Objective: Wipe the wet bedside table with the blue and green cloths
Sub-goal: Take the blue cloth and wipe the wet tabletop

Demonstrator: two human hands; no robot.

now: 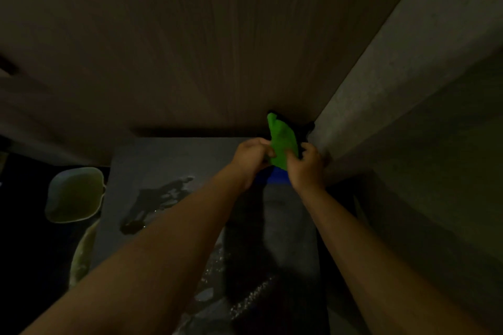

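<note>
The scene is dim. A grey bedside table (168, 160) fills the lower middle, with a dark puddle of water (158, 198) on its left half and glinting drops nearer to me. At the table's far right corner, both hands hold a bright green cloth (281, 141) lifted off the surface. My left hand (251, 156) pinches its left edge and my right hand (306, 168) grips its right side. A blue cloth (273, 178) lies on the table just beneath the hands, mostly hidden by them.
A wood-grain panel (190, 49) rises behind the table. A grey upholstered bed edge (394, 90) runs along the right, close to my right hand. A pale rounded object (74, 194) sits left of the table, over a dark floor.
</note>
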